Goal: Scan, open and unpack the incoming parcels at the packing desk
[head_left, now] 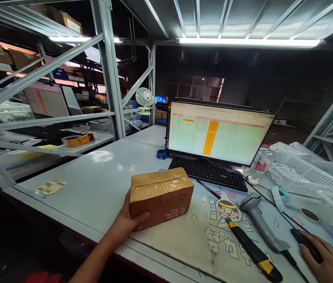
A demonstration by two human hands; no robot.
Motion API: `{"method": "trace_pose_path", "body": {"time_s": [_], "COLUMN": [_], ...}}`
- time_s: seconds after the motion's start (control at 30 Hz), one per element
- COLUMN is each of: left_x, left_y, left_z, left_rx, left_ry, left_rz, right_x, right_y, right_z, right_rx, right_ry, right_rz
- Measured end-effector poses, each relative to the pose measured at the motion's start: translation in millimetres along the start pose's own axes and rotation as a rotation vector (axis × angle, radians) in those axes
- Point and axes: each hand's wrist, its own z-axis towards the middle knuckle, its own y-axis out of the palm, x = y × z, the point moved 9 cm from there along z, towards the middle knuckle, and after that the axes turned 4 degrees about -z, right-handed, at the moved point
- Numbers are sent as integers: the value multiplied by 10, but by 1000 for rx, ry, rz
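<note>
A taped brown cardboard box (162, 196) lies on the desk in front of the keyboard (210, 173). My left hand (127, 220) grips the box's near left end, thumb on its front face. My right hand (327, 261) rests at the lower right with its fingers curled over a black mouse (306, 243). Between the hands lie a grey barcode scanner (260, 222) and a black and yellow utility knife (253, 251) on a printed desk mat (202, 239).
A monitor (218, 131) showing a spreadsheet stands behind the keyboard. White plastic baskets (310, 173) crowd the right side. A tape roll (162, 154), a pen (207, 188) and a tape dispenser (76, 139) lie about. Metal shelf posts (110, 70) rise at the left.
</note>
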Motion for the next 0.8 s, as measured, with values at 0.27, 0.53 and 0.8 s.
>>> {"method": "trace_pose_path", "body": {"time_s": [0.27,0.53,0.8], "left_x": [0,23,63], "left_y": [5,-48,-8], "left_z": [4,-56,-57], "left_rx": [19,121,138], "left_ry": [-2,-64,-104], "left_rz": [-33,141,191], "right_x": [-287,-521,-703], "right_y": [-163,-329,-494], "right_z": [10,-65,-77], "right_rx": [-37,-1,86], "right_ry": [58,84,78], "right_rz": [10,-107,-127]}}
